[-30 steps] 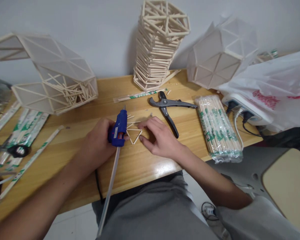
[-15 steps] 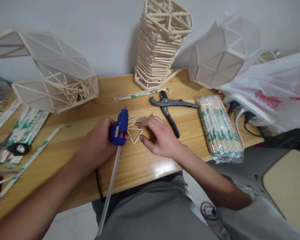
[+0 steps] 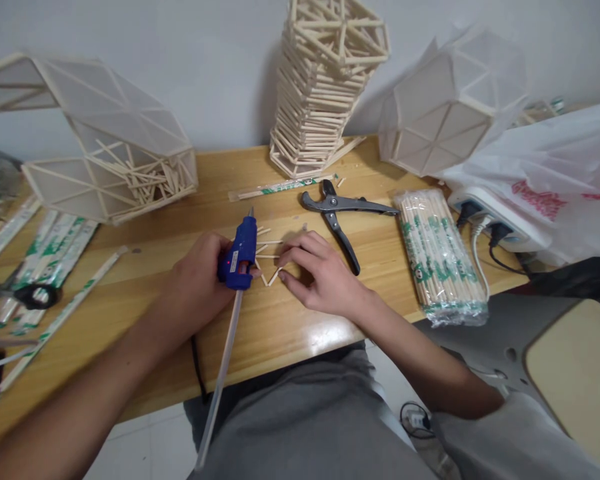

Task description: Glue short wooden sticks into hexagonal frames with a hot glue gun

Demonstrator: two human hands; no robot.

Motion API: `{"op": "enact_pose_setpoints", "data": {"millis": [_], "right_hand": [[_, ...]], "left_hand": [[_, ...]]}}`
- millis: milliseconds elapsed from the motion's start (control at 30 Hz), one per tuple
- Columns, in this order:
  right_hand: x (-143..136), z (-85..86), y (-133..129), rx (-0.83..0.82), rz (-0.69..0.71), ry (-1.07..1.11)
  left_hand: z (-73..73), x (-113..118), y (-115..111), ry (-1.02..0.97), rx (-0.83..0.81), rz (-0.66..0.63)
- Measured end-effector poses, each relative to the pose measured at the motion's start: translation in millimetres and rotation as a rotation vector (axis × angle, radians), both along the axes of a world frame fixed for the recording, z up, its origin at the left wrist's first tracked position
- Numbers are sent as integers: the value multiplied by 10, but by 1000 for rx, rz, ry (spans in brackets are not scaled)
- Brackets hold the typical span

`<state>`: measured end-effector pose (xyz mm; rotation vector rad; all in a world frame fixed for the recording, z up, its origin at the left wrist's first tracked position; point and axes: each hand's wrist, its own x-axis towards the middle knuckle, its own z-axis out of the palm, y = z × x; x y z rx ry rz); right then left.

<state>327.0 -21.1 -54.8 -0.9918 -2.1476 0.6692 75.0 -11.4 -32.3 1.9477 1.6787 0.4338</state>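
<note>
My left hand (image 3: pixel 207 270) is wrapped round a blue hot glue gun (image 3: pixel 241 257), its nozzle pointing away from me. A long translucent glue stick (image 3: pixel 223 373) sticks out of the gun's back end toward my lap. Beside the gun, short wooden sticks (image 3: pixel 261 272) lie on the table, some joined in an angular shape. My right hand (image 3: pixel 316 273) is at the right end of these sticks, thumb and forefinger closed at one piece. The fingertips partly cover that piece. Cutting pliers (image 3: pixel 333 203) with dark handles rest open beyond my right hand.
A tall lattice tower of sticks (image 3: pixel 325 100) stands at the back. Panelled frames stand left (image 3: pixel 115 147) and right (image 3: pixel 437 113). A pack of wrapped chopsticks (image 3: pixel 440 257), a power strip (image 3: pixel 500 217) and a plastic bag (image 3: pixel 550 180) are on the right; scissors (image 3: pixel 37 297) lie left.
My right hand's fingers have shifted slightly left over the joined sticks and now cover more of them. My left hand and the glue gun stay almost where they were.
</note>
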Motion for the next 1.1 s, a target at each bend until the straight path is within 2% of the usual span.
{"op": "enact_pose_setpoints", "data": {"millis": [533, 1100], "right_hand": [[7, -5, -2, -9, 1, -11], [13, -31, -4, 0, -9, -8]], "left_hand": [[38, 31, 10, 7, -13, 1], [15, 21, 10, 32, -22, 16]]}}
